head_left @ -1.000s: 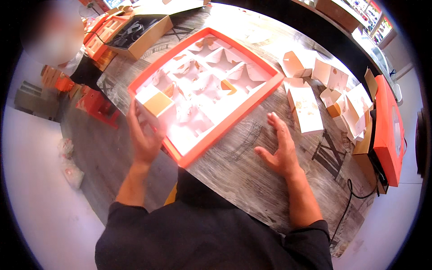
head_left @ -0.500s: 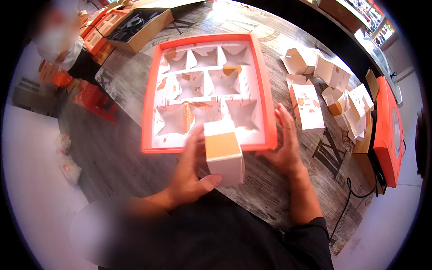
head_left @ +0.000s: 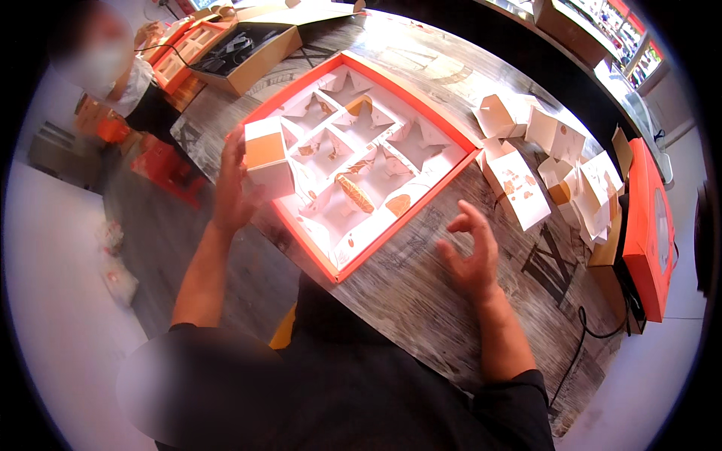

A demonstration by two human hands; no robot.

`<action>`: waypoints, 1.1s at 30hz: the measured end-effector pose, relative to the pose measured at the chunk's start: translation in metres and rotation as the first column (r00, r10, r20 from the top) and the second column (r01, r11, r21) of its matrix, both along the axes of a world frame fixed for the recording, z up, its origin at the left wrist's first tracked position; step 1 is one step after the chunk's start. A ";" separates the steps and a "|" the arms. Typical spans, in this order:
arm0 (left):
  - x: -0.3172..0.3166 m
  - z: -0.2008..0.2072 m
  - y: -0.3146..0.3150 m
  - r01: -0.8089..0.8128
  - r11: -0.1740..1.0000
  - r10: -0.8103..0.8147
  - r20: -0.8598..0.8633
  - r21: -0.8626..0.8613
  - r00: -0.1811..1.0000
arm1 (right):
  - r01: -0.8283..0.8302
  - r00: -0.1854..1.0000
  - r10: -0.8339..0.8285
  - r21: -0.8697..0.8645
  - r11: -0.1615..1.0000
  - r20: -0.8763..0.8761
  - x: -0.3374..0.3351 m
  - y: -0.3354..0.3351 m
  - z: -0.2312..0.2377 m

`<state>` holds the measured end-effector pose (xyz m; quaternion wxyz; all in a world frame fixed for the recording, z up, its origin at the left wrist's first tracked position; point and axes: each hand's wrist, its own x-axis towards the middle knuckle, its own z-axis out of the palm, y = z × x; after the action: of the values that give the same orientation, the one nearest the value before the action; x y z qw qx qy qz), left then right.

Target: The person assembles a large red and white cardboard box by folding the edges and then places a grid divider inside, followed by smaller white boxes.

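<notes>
A shallow tray-like box (head_left: 410, 218) with red-orange walls lies turned at an angle on the table. Its white printed insert (head_left: 342, 177) has several compartments with star-shaped openings, and no goods show in them. My left hand (head_left: 235, 192) is closed around a small white carton (head_left: 268, 158) with an orange face, holding it tilted over the tray box's left edge. My right hand (head_left: 474, 252) hovers to the right of the tray box, fingers apart and holding nothing. Several small white printed cartons, one of them a carton (head_left: 517, 186) lying on its side, sit to the right.
At the right edge a red-orange box (head_left: 648, 233) leans by a brown carton, with a black cable (head_left: 594, 323) near it. A cardboard box (head_left: 244, 56) of dark items stands at the far left. Beyond it a person (head_left: 113, 68) is partly in view.
My left hand has carried the small carton leftward and away from me. The tray box has turned from square-on to slanted. My right hand has come away from its edge.
</notes>
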<state>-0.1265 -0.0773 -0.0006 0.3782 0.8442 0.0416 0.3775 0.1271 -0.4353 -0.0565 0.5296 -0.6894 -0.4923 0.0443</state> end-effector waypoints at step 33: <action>0.129 0.038 0.095 -0.090 0.991 0.116 -0.303 0.096 0.946 | 0.014 1.000 -0.014 0.024 1.000 -0.010 0.019 -0.001 0.004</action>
<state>0.0028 0.0179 0.0371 0.3125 0.9040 0.1288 0.2619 0.1466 -0.4365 -0.0530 0.5406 -0.6861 -0.4853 0.0378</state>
